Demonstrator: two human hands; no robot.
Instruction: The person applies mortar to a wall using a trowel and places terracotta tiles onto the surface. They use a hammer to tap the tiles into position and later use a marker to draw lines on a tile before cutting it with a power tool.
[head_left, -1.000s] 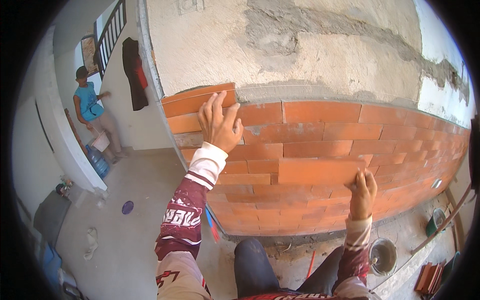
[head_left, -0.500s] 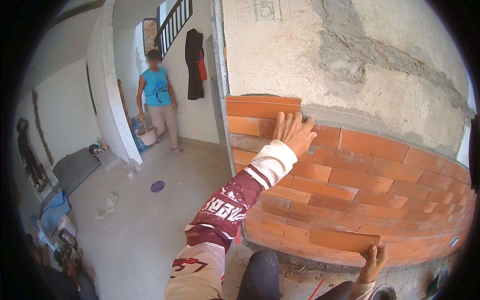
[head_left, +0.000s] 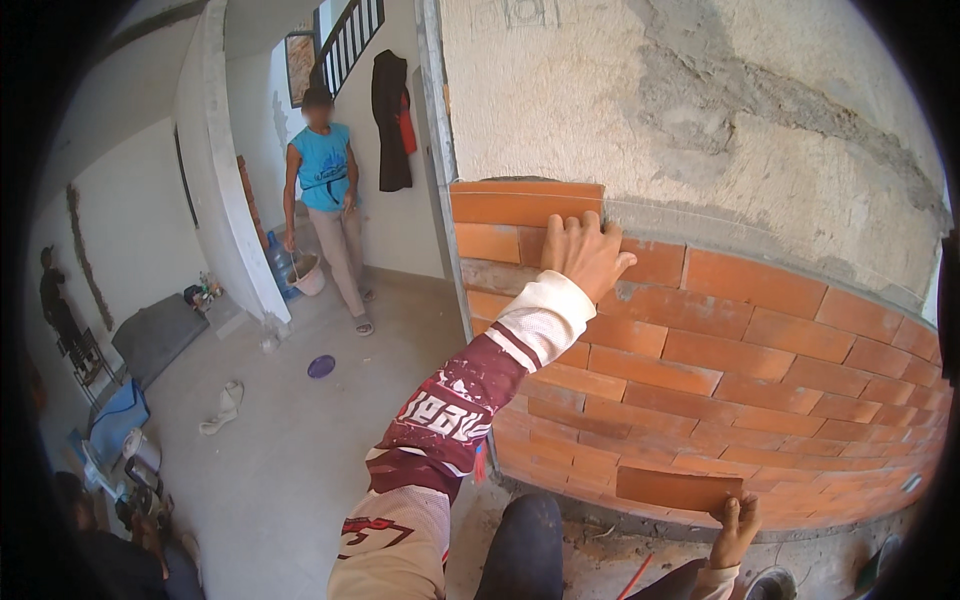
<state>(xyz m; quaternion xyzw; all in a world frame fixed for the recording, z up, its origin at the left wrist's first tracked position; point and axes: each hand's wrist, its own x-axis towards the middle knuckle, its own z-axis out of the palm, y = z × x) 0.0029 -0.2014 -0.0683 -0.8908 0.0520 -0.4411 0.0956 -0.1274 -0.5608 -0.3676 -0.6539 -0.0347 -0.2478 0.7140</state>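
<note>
My left hand (head_left: 585,255) reaches up to the wall, fingers bent and a little apart. Its fingers press at the lower right corner of an orange clay tile (head_left: 522,203), the only one showing in the top row. The thumb rests against the tile row below. Low down at the right, my right hand (head_left: 738,528) pinches the right end of a loose clay tile (head_left: 675,490), held lengthwise before the tiled wall (head_left: 740,355). A thin string (head_left: 700,216) runs along the upper edge of the tiling.
Rough plaster (head_left: 560,110) covers the wall above. At the left a person in a blue top (head_left: 325,165) carries a bucket (head_left: 306,275). Another person (head_left: 125,550) is at the lower left. A purple lid (head_left: 321,367) and a pale cloth (head_left: 222,407) lie on the floor.
The person with the bucket has stepped nearer and slightly right. My right hand and its loose tile have shifted slightly left and levelled out. My left hand stays at the upper tile.
</note>
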